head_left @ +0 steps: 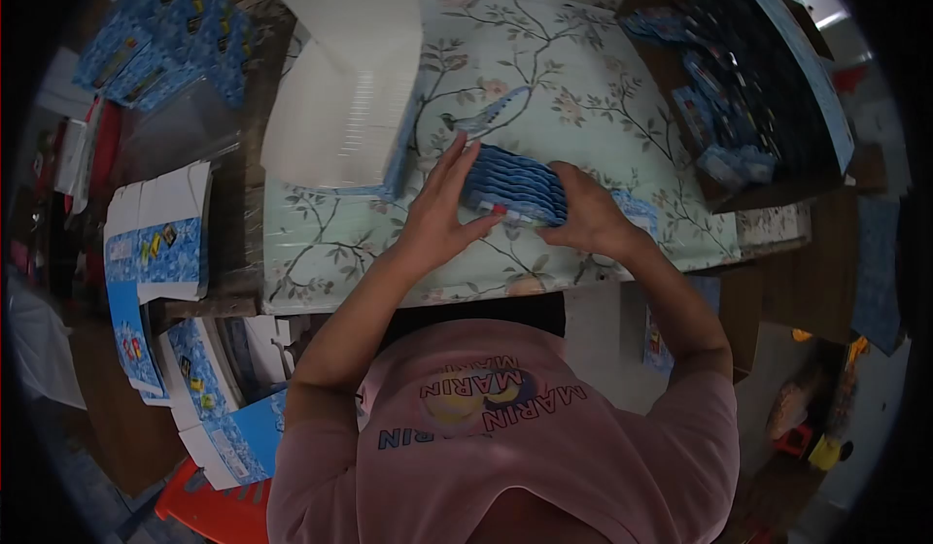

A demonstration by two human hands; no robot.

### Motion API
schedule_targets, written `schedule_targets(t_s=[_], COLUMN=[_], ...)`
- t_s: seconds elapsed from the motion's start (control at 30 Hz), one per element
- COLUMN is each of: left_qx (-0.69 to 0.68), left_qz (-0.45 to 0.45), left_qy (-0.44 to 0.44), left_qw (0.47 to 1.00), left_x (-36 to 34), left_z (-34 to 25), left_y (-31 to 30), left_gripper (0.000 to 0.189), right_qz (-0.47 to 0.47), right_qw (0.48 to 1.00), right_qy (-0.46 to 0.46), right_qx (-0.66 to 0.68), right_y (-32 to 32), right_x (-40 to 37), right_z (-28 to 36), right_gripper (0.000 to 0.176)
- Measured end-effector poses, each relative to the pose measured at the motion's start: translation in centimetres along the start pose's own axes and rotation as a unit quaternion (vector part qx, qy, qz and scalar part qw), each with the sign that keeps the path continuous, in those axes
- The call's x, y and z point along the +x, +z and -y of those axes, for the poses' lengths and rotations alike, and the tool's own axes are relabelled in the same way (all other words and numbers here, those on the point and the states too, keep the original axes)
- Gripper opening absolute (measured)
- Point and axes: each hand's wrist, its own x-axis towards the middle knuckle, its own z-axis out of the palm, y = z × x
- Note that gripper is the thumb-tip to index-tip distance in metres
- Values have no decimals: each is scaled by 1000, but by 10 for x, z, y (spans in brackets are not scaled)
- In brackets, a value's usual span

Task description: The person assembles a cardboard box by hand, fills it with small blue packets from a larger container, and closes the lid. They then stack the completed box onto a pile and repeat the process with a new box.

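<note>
Works at a wide, flat bench covered in pale floral cloth (pixel 583 68). Has an open brown cardboard box (pixel 802 68) at 2 o'clock, a white-and-blue cardboard carton (pixel 326 136) at 10 o'clock. Grips a tight row of wavy-edged blue packets (pixel 520 183) at centre: cups its 9 o'clock end with the left hand (pixel 439 206), clasps its 3 o'clock end with the right hand (pixel 593 212). Could fan the row out by squeezing unevenly or slackening one end.

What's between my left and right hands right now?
In the head view, a bundle of blue packets spans the stretch between the left hand and right hand, with a hand at each end.
</note>
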Motion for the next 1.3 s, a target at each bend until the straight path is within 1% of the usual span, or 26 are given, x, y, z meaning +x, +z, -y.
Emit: schedule_targets(t_s=[0.03, 0.07, 0.13, 0.2, 0.23, 0.27, 0.3, 0.37, 0.43, 0.47, 0.53, 0.57, 0.63, 0.67, 0.73, 0.77, 0.83, 0.93, 1.0, 1.03, 1.07, 1.13, 1.17, 1.23, 1.27, 1.3], left_qx=[37, 65, 177, 132, 136, 38, -62, -97, -121, -119, -98, -101, -67, -72, -42, -44, -13, 40, 72, 101, 82, 95, 85, 7, -39, -11], left_qz=[-23, -100, -324, -467, -468, -398, -315, -312, -306, -309, -334, -339, -328, -330, -336, -338, -318, -284, -272, -258, -234, -274, -275, -304, -333, -315], left_qy=[61, 73, 52, -47, -46, -176, -298, -289, -272, -271, -281, -282, -278, -280, -234, -232, -261, -305, -320, -331, -307, -227, -249, -251, -263, -291], left_qw=[997, 990, 928, 873, 872, 900, 899, 900, 905, 904, 894, 892, 900, 899, 912, 911, 911, 908, 905, 902, 919, 930, 925, 919, 905, 903], left_x=[-4, -10, -19, -12, -19, -25, -27, -30, -33, -34, -38, -38, -41, -42, -40, -39, -36, -29, -29, -27, -26, -30, -30, -37, -44, -53], left_z=[-10, -16, -4, 21, 32, 45, 56, 59, 48, 50, 60, 60, 59, 58, 55, 54, 51, 47, 50, 51, 52, 60, 67, 86, 102, 118], left_y=[-18, -43, -87, -114, -122, -127, -131, -122, -112, -108, -101, -99, -94, -92, -93, -94, -94, -99, -104, -103, -101, -99, -99, -101, -104, -116], left_gripper=[76, 55, 47, 40, 40, 38, 36, 36, 35, 35, 31, 31, 31, 31, 32, 32, 36, 37, 36, 35, 35, 32, 32, 35, 37, 39], right_qz=[-17, -10, -24, -39, -71, -106, -130, -155, -124, -124, -24, -22, 183, 187, 322, 322, 242, 242, 262, 253, 250, 253, 240, 79, 65, -43], right_qw=[999, 1000, 960, 941, 925, 904, 906, 905, 973, 973, 986, 985, 947, 946, 925, 924, 962, 963, 953, 946, 945, 946, 946, 969, 974, 971], right_qy=[29, 13, 83, 39, -6, -51, -84, -116, -94, -97, -122, -125, -109, -108, -114, -113, -110, -118, -139, -183, -197, -181, -201, -232, -215, -219], right_qx=[18, 22, 268, 335, 374, 410, 394, 380, 170, 169, -110, -116, -239, -242, -170, -173, -59, -22, -60, -85, -74, -88, -82, 21, 19, 85], right_y=[-1, -5, -14, -16, -22, -27, -28, -24, -21, -16, 5, 11, 18, 15, 1, 2, 14, 46, 51, 59, 54, 69, 65, 43, 24, 1], right_x=[2, 5, 11, 32, 45, 59, 75, 105, 129, 140, 160, 166, 170, 174, 189, 202, 232, 266, 246, 242, 224, 222, 219, 192, 178, 157], right_z=[-2, -4, -4, 10, 33, 56, 79, 120, 146, 146, 141, 139, 137, 138, 144, 145, 141, 139, 160, 162, 168, 159, 153, 142, 127, 107], right_gripper=[76, 76, 76, 76, 76, 76, 78, 80, 82, 82, 88, 88, 93, 93, 93, 93, 90, 84, 81, 83, 84, 82, 80, 67, 67, 57])
